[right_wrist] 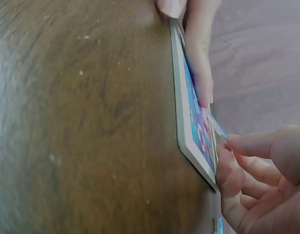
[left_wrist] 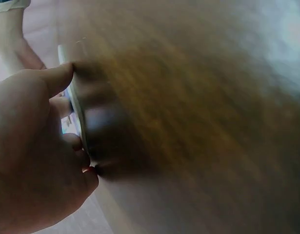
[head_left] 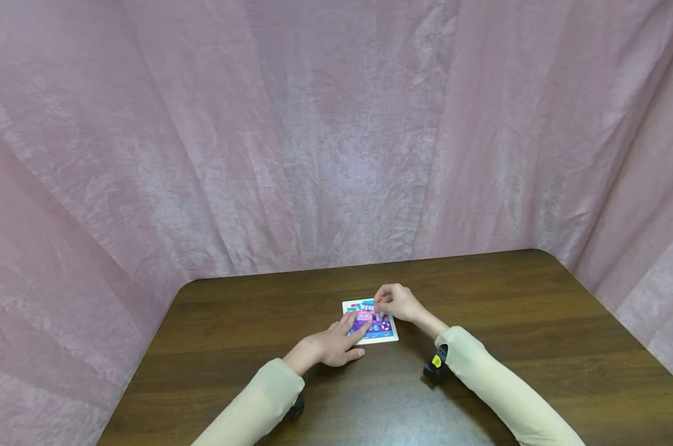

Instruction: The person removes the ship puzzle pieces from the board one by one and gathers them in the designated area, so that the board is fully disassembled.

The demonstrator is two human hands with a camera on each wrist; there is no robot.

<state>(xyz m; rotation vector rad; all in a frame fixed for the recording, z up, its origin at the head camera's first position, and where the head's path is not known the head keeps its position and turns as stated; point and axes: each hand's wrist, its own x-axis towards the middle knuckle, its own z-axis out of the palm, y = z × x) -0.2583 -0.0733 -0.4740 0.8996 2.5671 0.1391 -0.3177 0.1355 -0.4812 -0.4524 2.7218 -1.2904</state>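
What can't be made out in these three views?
Head: parts of the board, covered by the left hand and right hand.
Left wrist: most of the board's face, behind the left hand; tabletop grain, blurred.
Right wrist: shape of the raised blue piece, seen nearly edge-on; rest of left hand, cut by top edge.

So the right hand (right_wrist: 264, 175) has a thin blue-and-white piece (right_wrist: 218, 128) pinched at its fingertips, tilted up off a flat board (right_wrist: 195, 124). The board's got a pale border and a blue and purple picture, and its nearest corner sits right by that hand's curled fingers. Across from it, the left hand (right_wrist: 199, 53) has a finger lying on the board. A brown wood-grain counter (right_wrist: 91, 126) with little white specks is under the board, and pinkish cloth (right_wrist: 262, 63) hangs beyond both hands, kinda blurry.
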